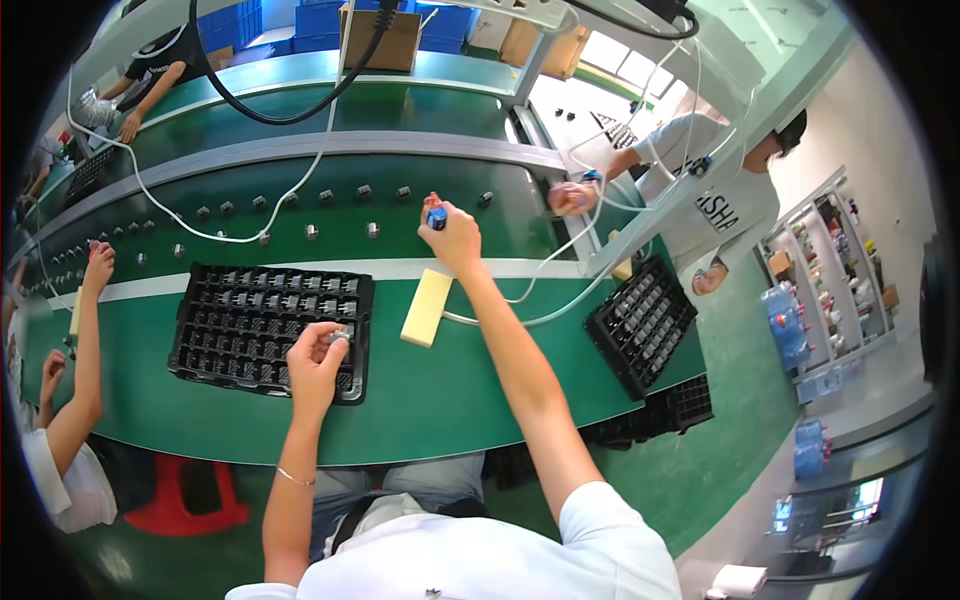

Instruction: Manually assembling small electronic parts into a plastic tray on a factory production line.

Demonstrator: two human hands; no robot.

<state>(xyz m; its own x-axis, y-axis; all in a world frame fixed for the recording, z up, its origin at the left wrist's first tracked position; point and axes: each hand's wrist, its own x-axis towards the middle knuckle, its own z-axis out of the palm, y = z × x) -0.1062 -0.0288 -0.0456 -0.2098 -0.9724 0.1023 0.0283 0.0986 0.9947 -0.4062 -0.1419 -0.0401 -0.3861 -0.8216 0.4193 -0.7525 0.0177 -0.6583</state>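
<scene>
My left hand (316,362) pinches a small silvery metal part (341,334) over the right side of a black compartment tray (364,306). Dark and metallic pieces fill rows of the tray's pockets. Reaching forward, my right hand (455,240) is closed around a small blue object (437,217); its exact kind is hidden by the fingers. A pale yellow block (427,308) lies on the green table (440,390) between the tray and my right forearm. Several small metal parts (373,230) stand spaced out on the green belt beyond, some close to my right hand.
Another black tray (643,325) sits at the table's right edge. A white cable (540,285) crosses the bench, and a black cable (290,118) hangs above. People work at left, far left and right. A red stool (188,500) stands below the table edge.
</scene>
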